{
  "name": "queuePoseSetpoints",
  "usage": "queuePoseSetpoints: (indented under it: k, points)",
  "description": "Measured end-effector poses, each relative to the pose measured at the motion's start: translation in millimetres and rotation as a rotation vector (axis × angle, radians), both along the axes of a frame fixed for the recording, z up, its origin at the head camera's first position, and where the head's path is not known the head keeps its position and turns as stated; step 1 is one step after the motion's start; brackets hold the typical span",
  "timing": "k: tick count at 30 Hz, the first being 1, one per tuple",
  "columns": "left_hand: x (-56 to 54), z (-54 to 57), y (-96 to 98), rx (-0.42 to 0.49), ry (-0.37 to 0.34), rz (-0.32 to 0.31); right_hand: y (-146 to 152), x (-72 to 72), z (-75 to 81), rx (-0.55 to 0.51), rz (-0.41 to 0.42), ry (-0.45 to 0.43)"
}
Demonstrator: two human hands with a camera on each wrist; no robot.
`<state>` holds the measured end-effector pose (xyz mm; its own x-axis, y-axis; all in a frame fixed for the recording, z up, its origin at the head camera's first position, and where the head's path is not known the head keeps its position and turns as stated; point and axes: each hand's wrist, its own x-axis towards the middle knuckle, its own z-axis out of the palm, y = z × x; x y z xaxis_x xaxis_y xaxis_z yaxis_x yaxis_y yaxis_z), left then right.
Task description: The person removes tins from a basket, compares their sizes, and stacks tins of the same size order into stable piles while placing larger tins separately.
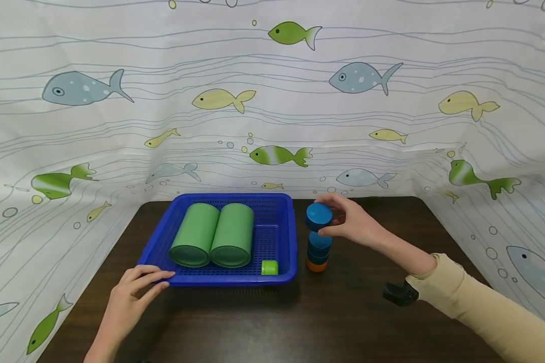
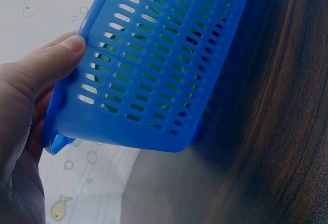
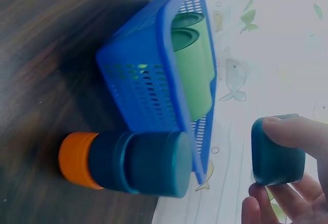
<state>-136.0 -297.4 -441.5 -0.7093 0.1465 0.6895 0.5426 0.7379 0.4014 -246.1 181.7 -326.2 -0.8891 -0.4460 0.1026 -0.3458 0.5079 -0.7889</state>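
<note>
My right hand (image 1: 351, 222) holds a small blue round-edged block (image 1: 319, 216) between thumb and fingers. In the right wrist view the held block (image 3: 278, 152) is apart from the stack. That stack stands upright on the table, with an orange block (image 1: 316, 265) at the bottom and two blue blocks (image 1: 320, 243) above it. My left hand (image 1: 129, 300) pinches the near left corner of the blue plastic basket (image 1: 229, 280), thumb outside the rim. Inside the basket lie two large green cylinders (image 1: 195, 234) side by side and a small lime-green block (image 1: 270, 267).
The dark wooden table (image 1: 263, 327) spreads in front of the basket and to the right of the stack. A white fish-patterned sheet (image 1: 272, 121) hangs behind the table and along both sides. A black device (image 1: 400, 294) sits at the right wrist.
</note>
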Motion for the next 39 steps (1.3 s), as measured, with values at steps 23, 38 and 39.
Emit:
queuePoseSetpoints:
  k: [23, 38, 39]
  points:
    - [0.6, 1.2, 1.4, 0.001, 0.003, 0.012, 6, 2.7, -32.7, 0.119, -0.058, 0.132]
    - [0.7, -0.3, 0.7, 0.01, -0.008, 0.012, 8, 5.2, -40.6, 0.153, -0.039, 0.164]
    - [0.8, -0.3, 0.8, 0.008, -0.004, 0.014, 8, 5.5, -40.9, 0.152, -0.036, 0.162]
